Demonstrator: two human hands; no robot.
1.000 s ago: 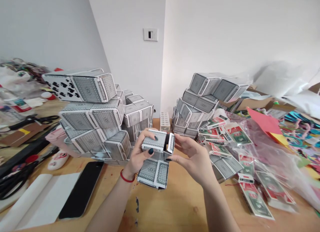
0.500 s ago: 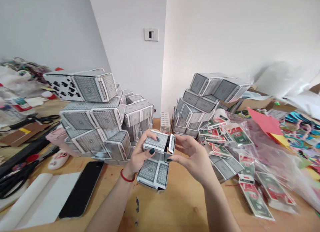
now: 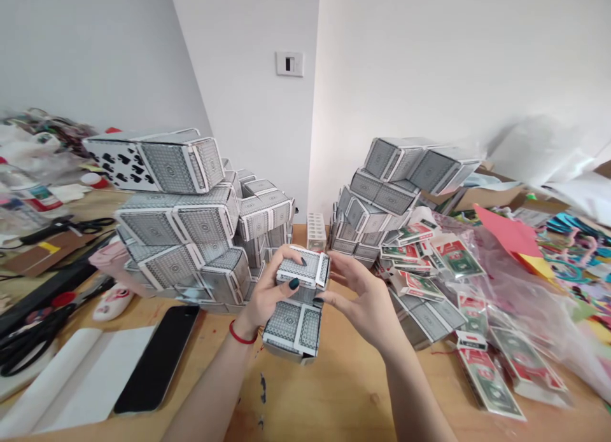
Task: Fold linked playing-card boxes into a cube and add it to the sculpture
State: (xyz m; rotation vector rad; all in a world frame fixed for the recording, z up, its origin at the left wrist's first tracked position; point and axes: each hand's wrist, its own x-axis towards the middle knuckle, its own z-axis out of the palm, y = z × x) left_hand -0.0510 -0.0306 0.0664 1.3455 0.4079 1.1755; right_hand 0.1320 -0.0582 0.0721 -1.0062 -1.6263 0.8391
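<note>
My left hand [image 3: 270, 292] is closed around a small box folded from grey-patterned playing cards [image 3: 301, 266], thumb on its near side and a finger on top. At the box's right end, my right hand [image 3: 360, 296] has its fingers and thumb bent about the end, touching it. Right below sits another playing-card box [image 3: 291, 324] with a white band and a small dark gap at its near corner. Whether the two boxes touch is hidden by the left hand.
Stacked playing-card boxes rise at the left [image 3: 205, 226] and right [image 3: 382, 187]. A phone [image 3: 157, 359], an open notebook [image 3: 95, 372], a computer mouse [image 3: 112, 303] and scissors [image 3: 33, 334] lie left. Red-green card packs [image 3: 487, 378] and plastic wrap [image 3: 525, 302] spread right.
The flap or cap at the held box's right end, which stood apart with a dark gap, now sits against the box. My right hand has moved slightly left with it.
</note>
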